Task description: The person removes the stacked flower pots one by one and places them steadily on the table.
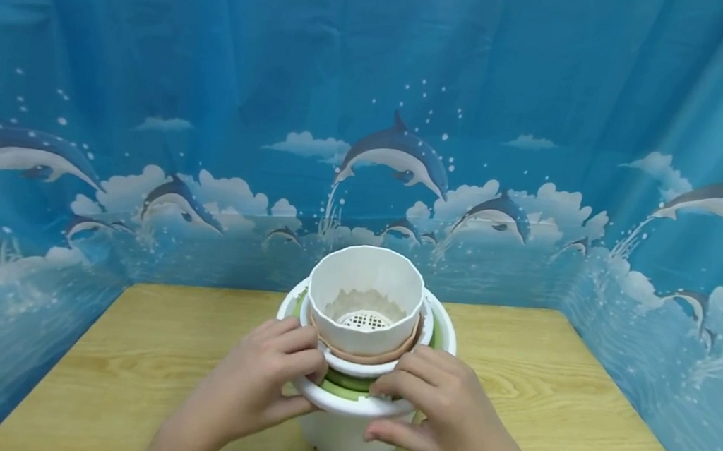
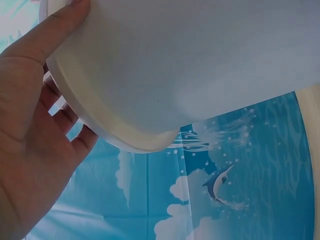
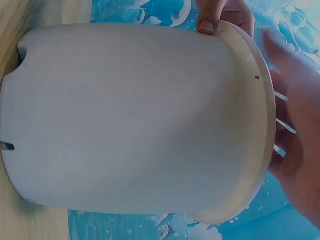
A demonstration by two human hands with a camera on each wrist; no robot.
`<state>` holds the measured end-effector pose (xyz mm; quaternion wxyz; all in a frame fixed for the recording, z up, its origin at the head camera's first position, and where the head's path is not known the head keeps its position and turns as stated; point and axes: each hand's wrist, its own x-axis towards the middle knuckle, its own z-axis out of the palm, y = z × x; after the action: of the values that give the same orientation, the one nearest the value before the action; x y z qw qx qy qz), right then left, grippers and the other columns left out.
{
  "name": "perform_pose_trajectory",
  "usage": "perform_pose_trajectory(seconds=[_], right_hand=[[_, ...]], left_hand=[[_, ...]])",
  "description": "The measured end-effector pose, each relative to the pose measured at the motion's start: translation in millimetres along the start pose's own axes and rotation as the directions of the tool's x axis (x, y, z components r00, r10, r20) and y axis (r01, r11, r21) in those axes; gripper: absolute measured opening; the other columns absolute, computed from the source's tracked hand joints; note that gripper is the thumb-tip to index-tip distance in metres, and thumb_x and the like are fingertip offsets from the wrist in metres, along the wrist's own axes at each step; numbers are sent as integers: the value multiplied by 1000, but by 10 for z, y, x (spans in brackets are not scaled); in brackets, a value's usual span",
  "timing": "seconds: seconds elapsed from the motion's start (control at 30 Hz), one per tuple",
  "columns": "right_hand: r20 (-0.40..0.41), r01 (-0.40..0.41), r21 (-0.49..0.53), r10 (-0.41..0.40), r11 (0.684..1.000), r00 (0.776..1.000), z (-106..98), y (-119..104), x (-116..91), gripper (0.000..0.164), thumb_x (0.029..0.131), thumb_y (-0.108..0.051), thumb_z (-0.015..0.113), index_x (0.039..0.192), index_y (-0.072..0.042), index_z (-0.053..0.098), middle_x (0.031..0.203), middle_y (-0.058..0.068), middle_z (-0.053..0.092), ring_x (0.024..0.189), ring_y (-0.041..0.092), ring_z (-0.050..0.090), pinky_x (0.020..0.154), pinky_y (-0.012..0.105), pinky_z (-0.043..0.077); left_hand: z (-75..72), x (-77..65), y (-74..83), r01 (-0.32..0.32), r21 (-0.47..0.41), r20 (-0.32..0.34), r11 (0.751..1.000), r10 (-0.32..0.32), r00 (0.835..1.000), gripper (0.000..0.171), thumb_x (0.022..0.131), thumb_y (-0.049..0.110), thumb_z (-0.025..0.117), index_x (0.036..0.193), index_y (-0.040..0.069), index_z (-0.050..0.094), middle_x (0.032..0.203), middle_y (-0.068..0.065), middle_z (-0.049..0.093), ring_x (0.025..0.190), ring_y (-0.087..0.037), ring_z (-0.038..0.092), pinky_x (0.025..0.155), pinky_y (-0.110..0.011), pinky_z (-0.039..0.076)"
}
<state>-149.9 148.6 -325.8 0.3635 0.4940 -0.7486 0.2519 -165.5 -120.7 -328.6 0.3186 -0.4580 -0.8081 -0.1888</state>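
Observation:
A stack of nested flower pots stands upright in the head view. The outermost is a large white flower pot point(image 1: 345, 436) with a broad rim. Inside it sit a green pot point(image 1: 339, 389), a white-rimmed pot point(image 1: 350, 368), a terracotta-coloured pot point(image 1: 360, 358) and a smaller white pot point(image 1: 362, 340) with stained walls and a grid bottom. My left hand point(image 1: 267, 367) pinches the large pot's rim, thumb outside and fingers over the top. On the other side, my right hand point(image 1: 444, 395) has its fingers over the rim, while its thumb stands away from the wall.
The stack rests on a wooden table point(image 1: 187, 339). A blue curtain point(image 1: 250, 103) printed with dolphins and clouds hangs behind the table and along both sides.

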Motion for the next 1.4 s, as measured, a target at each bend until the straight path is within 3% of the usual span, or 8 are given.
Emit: perform_pose_trajectory(seconds=[0.1, 0.2, 0.3, 0.5, 0.77, 1.07, 1.27, 1.4], right_hand=[[-136, -15, -11, 13, 1000, 991, 7, -22, 40, 25, 89, -37, 73, 100, -14, 72, 98, -4, 67, 88, 11, 58, 78, 21, 45], [-284, -57, -87, 30, 995, 958, 15, -22, 64, 25, 96, -33, 66, 100, -10, 73, 101, 7, 66, 90, 20, 57, 83, 24, 43], [-347, -100, -136, 47, 986, 936, 21, 2, 64, 32, 99, -34, 62, 110, -6, 72, 114, 17, 64, 102, 29, 57, 96, 27, 41], [-239, -176, -165, 134, 970, 962, 35, 64, 17, 48, 103, -38, 51, 136, -5, 59, 143, 16, 54, 138, 37, 44, 119, 36, 27], [-259, -247, -147, 203, 958, 944, 42, 132, -3, 35, 102, -34, 54, 122, -9, 67, 125, 11, 64, 128, 35, 56, 114, 30, 36], [-243, -334, -144, 293, 932, 924, 16, 213, -63, 35, 99, -27, 61, 132, -14, 63, 140, 6, 59, 130, 29, 55, 113, 24, 34], [-189, -332, -149, 303, 931, 934, 22, 208, -84, 38, 102, -28, 56, 138, -16, 59, 147, 7, 52, 136, 30, 49, 114, 24, 32], [-175, -264, -178, 233, 948, 957, 34, 165, -46, 39, 105, -34, 47, 136, -16, 60, 147, 11, 51, 139, 36, 45, 115, 27, 32]], left_hand=[[-9, -7, -3, -6, 0, -6, 1000, 6, 1000, 34, 70, 39, 87, 84, 29, 58, 91, 16, 53, 84, -8, 47, 71, -27, 41], [-10, -13, 3, -1, 1, -1, 1000, 1, 1000, 34, 70, 38, 87, 84, 29, 58, 90, 17, 51, 83, -7, 46, 71, -26, 40], [-11, -17, 7, 14, -2, 16, 1000, -14, 1000, 34, 69, 37, 88, 83, 29, 58, 90, 17, 50, 83, -6, 45, 72, -25, 39], [-2, -14, 4, 16, -23, 14, 1000, -15, 1000, 34, 69, 34, 88, 83, 29, 58, 90, 16, 50, 83, -7, 45, 71, -25, 38], [19, -3, -18, -15, -26, -12, 1000, 15, 1000, 34, 67, 33, 89, 81, 29, 58, 88, 16, 53, 83, -7, 48, 71, -26, 41], [14, -3, -30, -16, -51, -19, 999, 15, 1000, 33, 69, 34, 89, 82, 29, 59, 88, 17, 56, 84, -7, 50, 71, -25, 42], [9, 3, -36, -5, -56, -10, 998, 5, 1000, 34, 68, 31, 89, 80, 28, 57, 86, 17, 53, 83, -6, 48, 71, -25, 42], [17, 1, -34, 1, -58, -16, 998, -2, 1000, 36, 67, 31, 89, 79, 29, 55, 85, 17, 52, 82, -6, 47, 70, -24, 40]])
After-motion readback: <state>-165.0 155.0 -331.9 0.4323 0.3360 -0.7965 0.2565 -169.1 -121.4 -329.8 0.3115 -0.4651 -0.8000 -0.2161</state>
